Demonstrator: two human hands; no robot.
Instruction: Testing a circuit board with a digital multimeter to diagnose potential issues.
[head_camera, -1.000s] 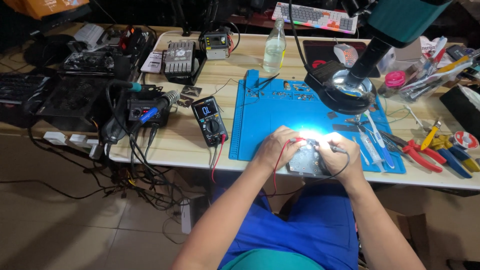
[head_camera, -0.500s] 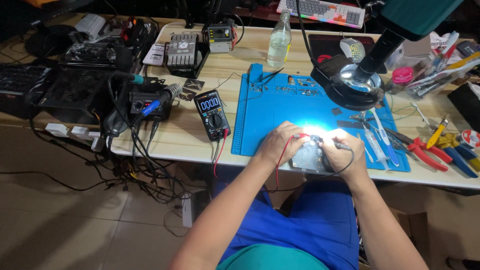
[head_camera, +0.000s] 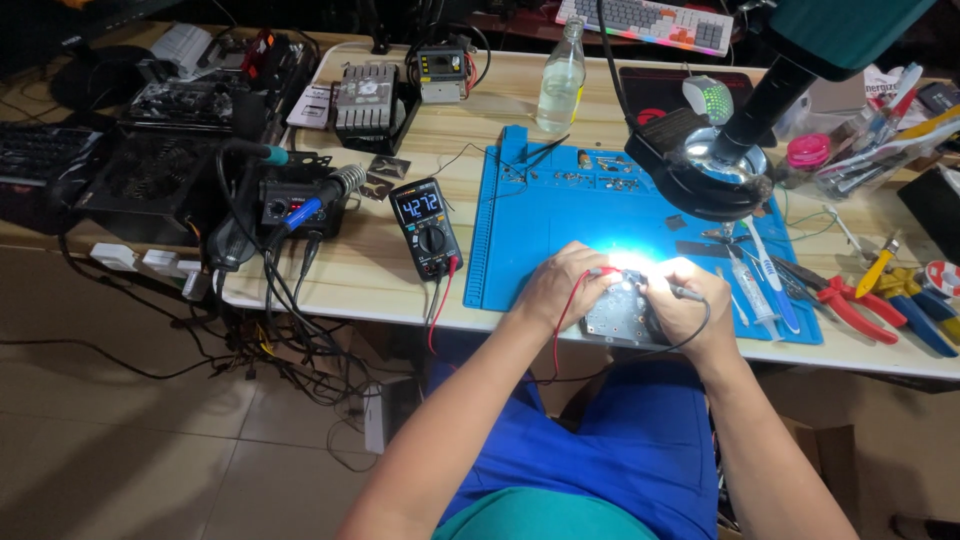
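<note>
Near edge of bench (head_camera: 330, 290): you are pressing both probes onto circuit board (head_camera: 615, 315).

Left hand (head_camera: 562, 290), grip pinching red probe lead (head_camera: 566, 318), working board's left end.

Right hand (head_camera: 688, 305), grip pinching black probe (head_camera: 685, 293), on right end.

Board lying between hands, long axis along bench edge, on blue mat (head_camera: 560, 215).

Farther left: multimeter (head_camera: 427, 228).

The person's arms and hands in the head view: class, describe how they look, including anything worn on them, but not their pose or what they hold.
Both forearms are bare from above the elbow down, with no sleeves in view on them. The left hand and right hand are bare too: no gloves, and no watch, strap or ring can be made out. Strong lamp glare washes out the fingertips. The only clothing visible is blue, over the lap.
</note>
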